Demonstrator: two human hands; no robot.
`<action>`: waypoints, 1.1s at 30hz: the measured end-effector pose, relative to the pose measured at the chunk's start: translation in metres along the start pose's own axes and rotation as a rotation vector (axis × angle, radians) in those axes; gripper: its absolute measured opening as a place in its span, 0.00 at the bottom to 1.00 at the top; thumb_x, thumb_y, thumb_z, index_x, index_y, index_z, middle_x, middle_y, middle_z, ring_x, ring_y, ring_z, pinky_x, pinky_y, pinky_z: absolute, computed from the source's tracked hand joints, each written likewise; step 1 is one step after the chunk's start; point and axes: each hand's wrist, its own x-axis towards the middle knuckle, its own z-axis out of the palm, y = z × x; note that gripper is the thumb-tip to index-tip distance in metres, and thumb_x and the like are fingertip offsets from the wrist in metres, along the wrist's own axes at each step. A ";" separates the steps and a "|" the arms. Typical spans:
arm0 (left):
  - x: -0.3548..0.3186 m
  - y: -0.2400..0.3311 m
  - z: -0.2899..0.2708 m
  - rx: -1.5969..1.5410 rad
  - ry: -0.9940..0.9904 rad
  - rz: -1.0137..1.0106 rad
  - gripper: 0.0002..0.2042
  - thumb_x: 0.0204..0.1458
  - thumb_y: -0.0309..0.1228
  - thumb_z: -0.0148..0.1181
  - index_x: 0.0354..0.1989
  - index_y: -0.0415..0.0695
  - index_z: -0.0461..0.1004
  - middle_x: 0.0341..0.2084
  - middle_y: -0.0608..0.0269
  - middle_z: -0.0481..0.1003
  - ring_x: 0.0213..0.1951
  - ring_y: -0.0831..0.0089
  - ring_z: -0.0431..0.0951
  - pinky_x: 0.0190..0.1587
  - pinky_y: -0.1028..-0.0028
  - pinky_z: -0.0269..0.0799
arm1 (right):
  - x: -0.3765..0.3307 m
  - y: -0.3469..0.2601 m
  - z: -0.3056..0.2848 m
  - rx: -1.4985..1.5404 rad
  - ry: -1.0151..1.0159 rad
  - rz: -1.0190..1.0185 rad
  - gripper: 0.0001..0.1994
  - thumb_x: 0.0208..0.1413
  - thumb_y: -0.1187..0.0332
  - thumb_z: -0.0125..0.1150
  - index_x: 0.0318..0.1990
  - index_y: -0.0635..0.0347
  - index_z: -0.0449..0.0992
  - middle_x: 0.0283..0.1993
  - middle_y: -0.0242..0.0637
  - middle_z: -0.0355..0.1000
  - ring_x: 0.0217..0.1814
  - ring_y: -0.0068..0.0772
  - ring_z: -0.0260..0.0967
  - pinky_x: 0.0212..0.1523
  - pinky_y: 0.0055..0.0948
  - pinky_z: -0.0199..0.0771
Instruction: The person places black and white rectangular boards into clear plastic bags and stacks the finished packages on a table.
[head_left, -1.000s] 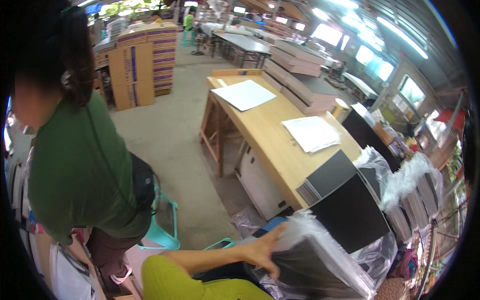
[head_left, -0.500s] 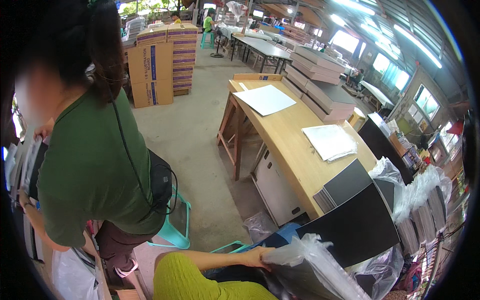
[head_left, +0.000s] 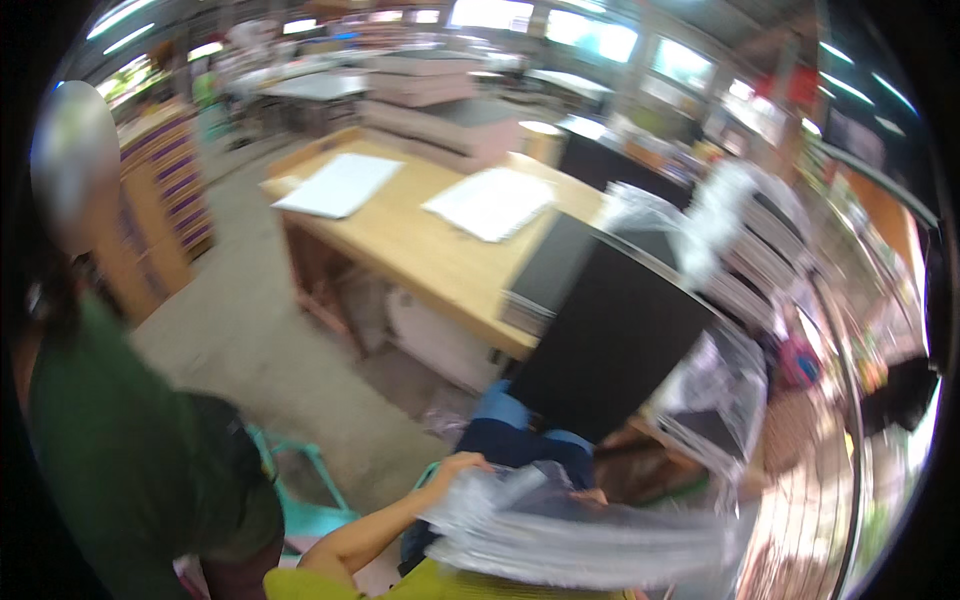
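A grey stack of sheets in a clear plastic bag [head_left: 600, 548] lies across my lap at the bottom. My left hand [head_left: 462, 470] grips its gathered plastic at the left end. At the stack's far edge, a small part of my right hand [head_left: 592, 496] shows, its fingers curled against the plastic; the rest is hidden behind the stack. Just beyond my hands, a large black board [head_left: 620, 345] slants up beside the table, above dark blue cloth [head_left: 525, 440] with lighter bands. The view is smeared by motion.
A wooden table [head_left: 430, 250] bears white sheets [head_left: 492, 203], a pile of dark boards [head_left: 545, 270] and thick stacks behind. Bagged stacks [head_left: 750, 240] stand at right. On my left are a person in a green shirt [head_left: 130, 450] and a turquoise stool [head_left: 310, 500].
My view has swung right. The bagged stack, upright and slanting at my left hand before, now lies level across my lap. Part of my right hand has come into sight.
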 end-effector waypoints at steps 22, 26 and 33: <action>0.338 0.196 0.156 -0.466 -0.494 -0.069 0.23 0.45 0.49 0.61 0.37 0.38 0.75 0.30 0.56 0.76 0.34 0.65 0.77 0.37 0.68 0.71 | 0.003 -0.310 -0.166 0.150 0.565 -0.573 0.12 0.57 0.71 0.50 0.45 0.70 0.68 0.40 0.37 0.69 0.38 0.27 0.68 0.36 0.26 0.73; 0.357 0.118 0.217 -0.272 -0.328 0.163 0.27 0.48 0.55 0.56 0.37 0.39 0.75 0.30 0.57 0.76 0.35 0.63 0.76 0.39 0.64 0.71 | 0.036 -0.330 -0.161 0.450 0.571 -0.459 0.10 0.56 0.71 0.51 0.42 0.69 0.71 0.36 0.40 0.72 0.34 0.32 0.72 0.31 0.28 0.77; 0.330 0.060 0.253 0.820 -0.120 0.688 0.21 0.47 0.48 0.57 0.38 0.40 0.76 0.46 0.52 0.72 0.47 0.57 0.72 0.57 0.59 0.59 | 0.062 -0.346 -0.191 0.377 0.439 -0.373 0.09 0.57 0.71 0.51 0.39 0.70 0.72 0.36 0.43 0.74 0.34 0.34 0.73 0.32 0.30 0.78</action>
